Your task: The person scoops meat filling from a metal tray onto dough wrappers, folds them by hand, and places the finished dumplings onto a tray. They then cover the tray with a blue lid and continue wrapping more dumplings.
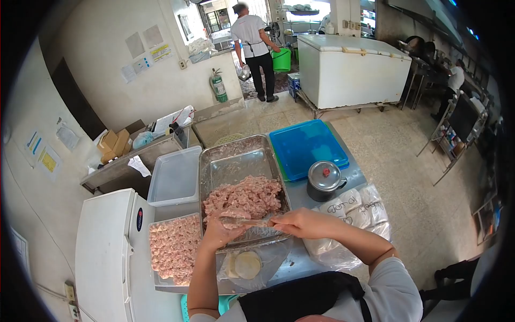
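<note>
A metal tray [230, 155] holds a mound of pink ground meat [244, 196] at its near half. Over the tray's near edge, my right hand [298, 222] grips a flat spatula [255, 221] that points left toward my other hand. My left hand [221, 234] is cupped palm up under the spatula's end, with some pinkish meat on it; whether a wrapper lies beneath is too small to tell. Just below the tray, pale round wrappers [248, 264] lie on clear plastic. To the left, a shallow container [174, 249] is filled with rows of small meat portions.
A clear plastic lid [174, 177] lies left of the tray. On the right are a blue lid [308, 147], a lidded metal pot [324, 182] and marked plastic-wrapped packs [354, 212]. Farther off, a person [252, 43] carries a green bucket [281, 60] near a white chest freezer [354, 72].
</note>
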A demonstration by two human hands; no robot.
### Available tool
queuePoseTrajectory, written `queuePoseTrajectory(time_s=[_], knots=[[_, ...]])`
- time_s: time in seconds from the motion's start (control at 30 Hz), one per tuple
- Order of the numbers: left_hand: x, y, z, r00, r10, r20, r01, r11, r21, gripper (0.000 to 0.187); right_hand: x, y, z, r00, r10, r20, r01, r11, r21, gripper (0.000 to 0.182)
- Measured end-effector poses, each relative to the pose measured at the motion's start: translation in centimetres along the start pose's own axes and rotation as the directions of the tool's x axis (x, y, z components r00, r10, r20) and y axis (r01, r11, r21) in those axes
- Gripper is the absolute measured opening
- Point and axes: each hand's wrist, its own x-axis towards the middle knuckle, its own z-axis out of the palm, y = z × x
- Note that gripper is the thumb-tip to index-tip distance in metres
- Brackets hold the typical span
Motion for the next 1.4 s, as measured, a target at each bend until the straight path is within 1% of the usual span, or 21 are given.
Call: queuePoseTrajectory(time_s=[0.13,0.2,0.23,0.3,0.4,0.47,0.5,0.53,0.63,0.7,0.73,0.8,0.87,0.9,0.97,1.03,1.1,1.23,1.3,1.33,1.4], knots=[[0.8,-1.6,-0.3,0.973,0.206,0.109,-0.230,0.923,0.310,0.029,0.3,4.1,0.6,0.998,-0.036,0.054,0.034,0.999,0.029,0.034],[0.7,-2.4,0.5,0.998,-0.041,-0.047,0.055,0.935,0.351,0.031,0.7,5.4,-0.4,0.996,-0.084,0.034,0.089,0.979,-0.182,0.032],[0.7,-3.5,0.6,0.998,-0.042,-0.049,0.056,0.934,0.353,0.031,0.6,4.9,-0.5,0.996,-0.087,0.035,0.092,0.979,-0.181,0.032],[1.0,-7.3,-0.2,0.965,-0.090,-0.245,0.159,0.948,0.277,0.041,0.5,3.3,-0.1,0.994,-0.055,-0.099,-0.012,0.818,-0.575,0.032],[0.2,-14.7,-1.3,0.931,-0.226,-0.286,0.276,0.950,0.148,0.054,1.0,5.2,3.5,0.954,-0.252,-0.161,0.128,0.832,-0.539,0.033],[0.4,-11.0,-0.9,0.912,-0.297,-0.283,0.371,0.891,0.260,0.059,1.1,9.3,5.6,0.979,-0.137,-0.153,0.047,0.873,-0.485,0.030],[0.6,-8.4,-0.7,0.892,-0.348,-0.290,0.440,0.817,0.373,0.065,1.0,10.0,4.8,0.992,0.095,-0.086,-0.127,0.839,-0.529,0.029],[0.1,-6.2,-0.6,0.892,-0.339,-0.299,0.437,0.818,0.375,0.065,1.3,10.3,4.0,0.946,0.322,-0.040,-0.285,0.763,-0.580,0.028],[-1.5,-2.2,-0.5,0.954,-0.184,-0.238,0.233,0.951,0.201,0.068,-0.1,7.6,1.7,0.947,0.318,-0.046,-0.291,0.790,-0.540,0.026],[-2.1,-1.5,-0.9,0.960,0.120,-0.252,-0.010,0.917,0.399,0.063,-0.7,4.8,0.7,0.970,0.222,-0.098,-0.242,0.890,-0.387,0.025],[-2.2,-0.6,-1.0,0.959,0.126,-0.254,-0.017,0.919,0.394,0.063,-0.8,3.8,0.6,0.979,0.126,-0.160,-0.160,0.962,-0.223,0.025],[-2.6,1.2,-1.3,0.999,-0.023,-0.033,0.032,0.950,0.311,0.056,-0.6,2.1,2.2,0.990,0.000,-0.144,-0.026,0.984,-0.176,0.025],[-3.3,-0.4,-1.4,0.997,-0.069,-0.044,0.077,0.974,0.213,0.054,-0.2,0.0,3.2,0.983,-0.126,-0.137,0.109,0.986,-0.127,0.026],[-3.6,-1.2,-1.6,0.991,-0.123,-0.048,0.128,0.985,0.116,0.052,-0.1,-1.6,3.3,0.975,-0.123,-0.186,0.055,0.940,-0.336,0.026],[-4.2,-1.6,-2.8,0.994,-0.092,-0.052,0.100,0.975,0.196,0.049,0.2,-4.5,3.9,0.928,-0.229,-0.293,-0.005,0.781,-0.625,0.026],[-5.4,-1.5,-3.8,0.996,-0.066,-0.055,0.079,0.958,0.276,0.046,0.7,-6.1,5.8,0.942,-0.198,-0.271,-0.024,0.767,-0.642,0.025],[-7.1,-1.4,-4.6,0.976,-0.057,-0.212,0.104,0.970,0.220,0.050,1.0,-7.6,7.2,0.955,-0.161,-0.250,-0.044,0.756,-0.654,0.024],[-10.4,-0.6,-7.9,0.981,-0.085,-0.174,0.128,0.957,0.260,0.069,2.2,-11.0,7.0,0.958,-0.101,-0.268,-0.035,0.888,-0.459,0.023],[-12.2,1.4,-8.8,0.935,0.325,-0.142,-0.230,0.861,0.454,0.059,2.5,-12.8,8.2,0.974,-0.044,-0.221,-0.017,0.964,-0.266,0.028],[-13.1,1.6,-9.5,0.935,0.325,-0.142,-0.231,0.862,0.451,0.059,2.9,-13.1,9.5,0.975,-0.042,-0.220,-0.019,0.963,-0.268,0.028],[-15.1,1.6,-11.0,0.999,0.017,-0.046,-0.004,0.964,0.265,0.045,4.0,-13.2,12.6,0.993,-0.084,-0.080,0.060,0.962,-0.266,0.030]])
